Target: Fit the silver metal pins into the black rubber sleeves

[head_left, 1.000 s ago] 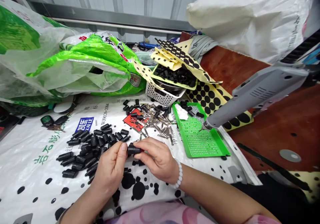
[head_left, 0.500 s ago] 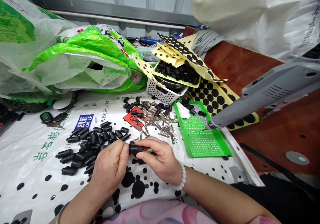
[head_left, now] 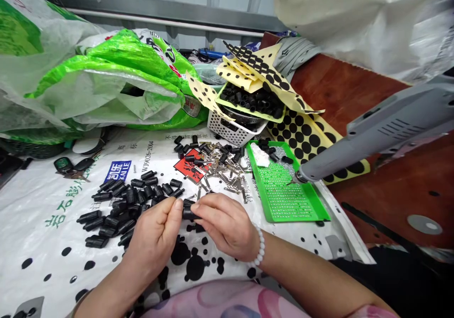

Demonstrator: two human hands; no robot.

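The left hand and right hand are both closed, pinching a black tube between them just above a dotted plastic sheet. Fingers hide most of the tube, so its ends are hard to make out. A white beaded bracelet circles the right wrist. Left of the hands lies a heap of black tubes; ahead, metal pins are scattered. To the right, a green tray holds a perforated board, with the tip of a grey power tool at its edge. Behind, a white basket carries more tubes, partly covered by yellow dotted sheets. A green plastic bag is heaped further left.
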